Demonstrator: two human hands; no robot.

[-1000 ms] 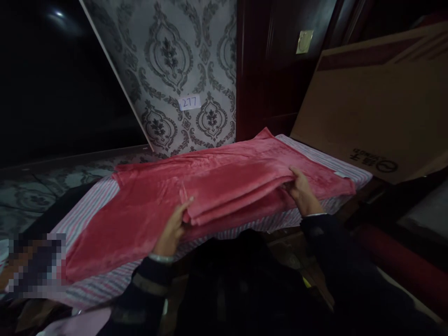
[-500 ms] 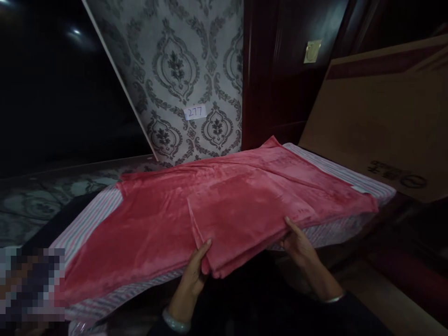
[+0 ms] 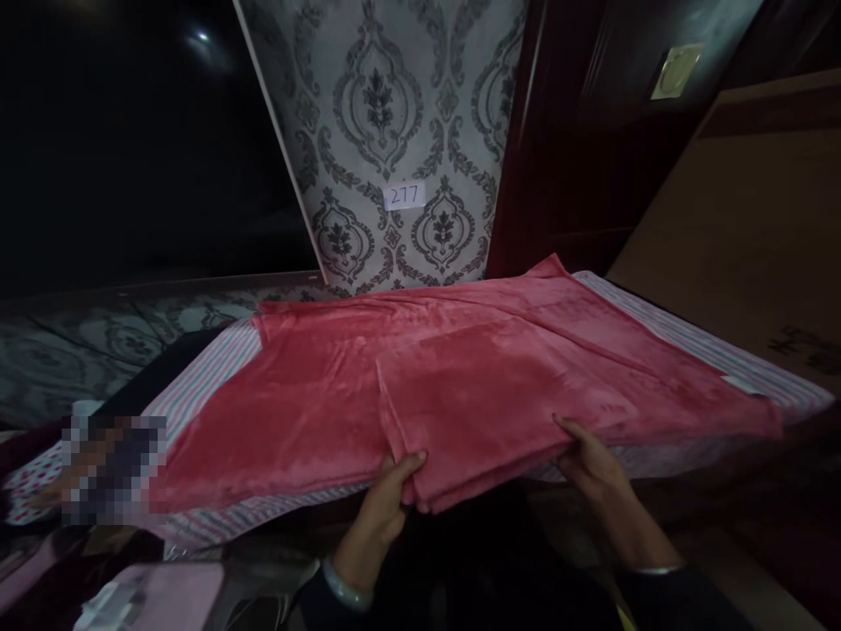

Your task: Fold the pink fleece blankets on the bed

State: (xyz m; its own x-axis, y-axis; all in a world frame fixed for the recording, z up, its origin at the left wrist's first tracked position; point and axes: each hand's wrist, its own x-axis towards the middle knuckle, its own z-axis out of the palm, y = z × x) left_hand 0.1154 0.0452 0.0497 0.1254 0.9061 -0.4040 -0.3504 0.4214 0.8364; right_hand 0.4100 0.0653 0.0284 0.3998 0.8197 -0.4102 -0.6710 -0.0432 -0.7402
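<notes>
A folded pink-red plush cloth [image 3: 486,403] lies on a larger spread cloth of the same colour [image 3: 295,394], which covers a surface with a striped cover [image 3: 210,372]. My left hand [image 3: 381,504] pinches the folded cloth's near left corner, thumb on top and fingers hidden beneath. At its near right edge, my right hand [image 3: 595,464] grips the cloth with the thumb above and the fingers mostly under it.
A dark screen [image 3: 144,149] stands at the left. Behind are a patterned wall with a paper label [image 3: 404,195] and a dark red door panel [image 3: 578,149]. A cardboard box [image 3: 755,219] leans at the right. Pixelated patch at lower left.
The camera view has shifted, so the wall and the spread cloth sit further right. Both hands keep their hold on the folded cloth, which lies almost as before.
</notes>
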